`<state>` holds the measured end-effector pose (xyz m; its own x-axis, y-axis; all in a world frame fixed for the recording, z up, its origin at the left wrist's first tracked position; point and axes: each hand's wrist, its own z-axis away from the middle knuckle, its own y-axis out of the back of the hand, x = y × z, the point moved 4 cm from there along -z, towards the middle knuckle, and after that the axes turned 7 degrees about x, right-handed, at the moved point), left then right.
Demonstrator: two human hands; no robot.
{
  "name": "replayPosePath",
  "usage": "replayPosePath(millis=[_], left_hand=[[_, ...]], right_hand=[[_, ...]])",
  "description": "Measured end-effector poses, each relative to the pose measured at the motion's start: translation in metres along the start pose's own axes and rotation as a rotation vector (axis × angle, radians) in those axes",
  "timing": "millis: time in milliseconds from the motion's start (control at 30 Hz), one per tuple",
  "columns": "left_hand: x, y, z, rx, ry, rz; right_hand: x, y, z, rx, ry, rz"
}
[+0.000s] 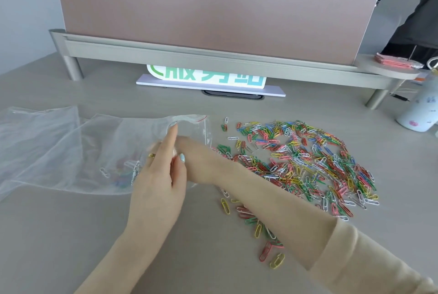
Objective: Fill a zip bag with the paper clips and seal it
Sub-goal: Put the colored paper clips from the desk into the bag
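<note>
A clear zip bag [102,149] is laid flat on the grey desk [71,234], mouth facing right, red zip line seen at its top right corner. The mouth is held open by the left hand [157,182]: index finger is stretched straight up along the opening, thumb is pressed against the lower lip, plastic is pinched between them. A gold ring is seen on one finger. The right hand [166,151] is pushed inside the bag through the mouth, mostly hidden behind the left hand and blurred by plastic; whether its fingers are curled or anything is held cannot be told. The right forearm is laid across the edge of the clip pile.

A few clips [123,172] are already seen inside the bag, near the left hand's knuckles. The main heap of coloured paper clips [303,163] is spread on the desk just right of the bag mouth, with strays trailing toward the near edge under the right arm.

A second clear bag [35,132] is partly tucked under the first, at far left. A white bottle [419,111] is stood at far right, and a sign with green lettering [208,78] is set under the pink divider.
</note>
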<state>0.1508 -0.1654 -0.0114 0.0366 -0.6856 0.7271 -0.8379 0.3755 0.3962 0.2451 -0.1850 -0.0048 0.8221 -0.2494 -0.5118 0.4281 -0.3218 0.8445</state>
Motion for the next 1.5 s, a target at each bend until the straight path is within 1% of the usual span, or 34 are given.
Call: replayPosePath(millis=[33,100,167,200,267,367,467,533,633,867,1033,1200,1500], left_hand=[[0.000,0.000,0.000,0.005,-0.009,-0.004],[-0.002,-0.002,0.000,0.003,-0.012,-0.016],[-0.003,-0.004,0.001,-0.004,-0.009,-0.025],[-0.003,-0.005,0.002,-0.008,-0.008,-0.029],[-0.004,-0.007,0.002,-0.017,-0.002,-0.028],[-0.005,-0.008,0.002,-0.026,0.010,-0.023],[-0.007,-0.010,0.002,-0.026,0.017,-0.027],[-0.007,-0.011,0.001,-0.038,0.020,-0.026],[-0.007,-0.011,0.002,-0.053,0.004,-0.029],[-0.008,-0.013,0.002,-0.055,0.005,-0.033],[-0.010,-0.012,0.003,-0.058,0.018,-0.012],[-0.011,-0.012,0.002,-0.058,0.015,-0.013],[-0.013,-0.014,0.002,-0.059,0.014,-0.009]], right_hand=[[0.007,0.006,0.012,0.067,-0.025,-0.018],[0.026,0.013,0.037,0.174,-0.082,0.038],[0.043,0.021,0.063,0.230,-0.177,0.156],[0.049,0.026,0.076,0.227,-0.213,0.213],[0.059,0.033,0.102,0.147,-0.285,0.300],[0.070,0.032,0.130,0.093,-0.288,0.382],[0.080,0.030,0.138,0.099,-0.296,0.464],[0.086,0.030,0.135,0.135,-0.324,0.480],[0.095,0.030,0.124,0.196,-0.341,0.465],[0.106,0.034,0.100,0.235,-0.346,0.452],[0.111,0.041,0.089,0.236,-0.271,0.355],[0.107,0.044,0.087,0.243,-0.226,0.335],[0.109,0.050,0.087,0.281,-0.265,0.164]])
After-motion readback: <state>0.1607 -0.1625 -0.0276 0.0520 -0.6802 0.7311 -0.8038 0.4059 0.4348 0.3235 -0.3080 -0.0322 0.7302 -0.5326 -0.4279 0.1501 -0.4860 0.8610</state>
